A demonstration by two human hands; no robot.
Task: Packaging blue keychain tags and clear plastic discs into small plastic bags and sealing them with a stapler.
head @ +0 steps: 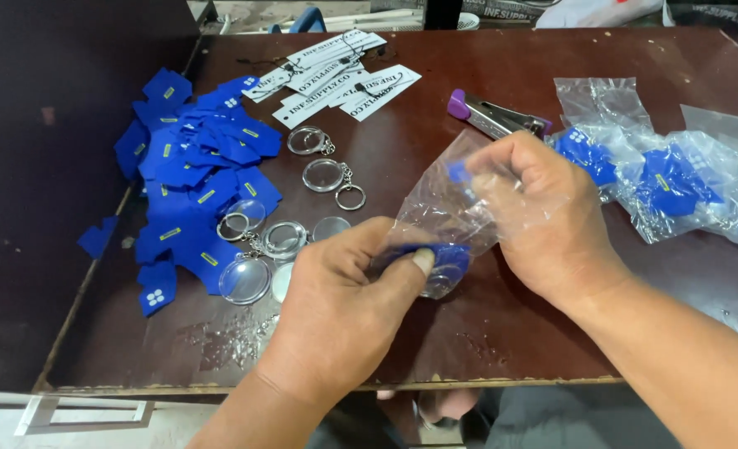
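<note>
We see our left hand (pixel 344 287) closed in a pinch, thumb pressed on a blue cloth piece with a round clear keyring (pixel 435 264), which sits at the mouth of a small clear plastic bag (pixel 444 199). Our right hand (pixel 543 212) is closed on the upper part of that bag, fingers curled into the film, holding it just above the dark brown wooden worktop (pixel 468 333) near its front edge. To the left lies a heap of blue cloth cut-outs with small yellow marks (pixel 194 175), and beside it several loose clear round keyring discs with metal rings (pixel 290 220). Behind them lie white paper tags with black print (pixel 335 75). A metal stapler with a purple end (pixel 493 116) lies just behind the right hand, and filled clear bags holding blue pieces (pixel 668 183) lie to the right.
</note>
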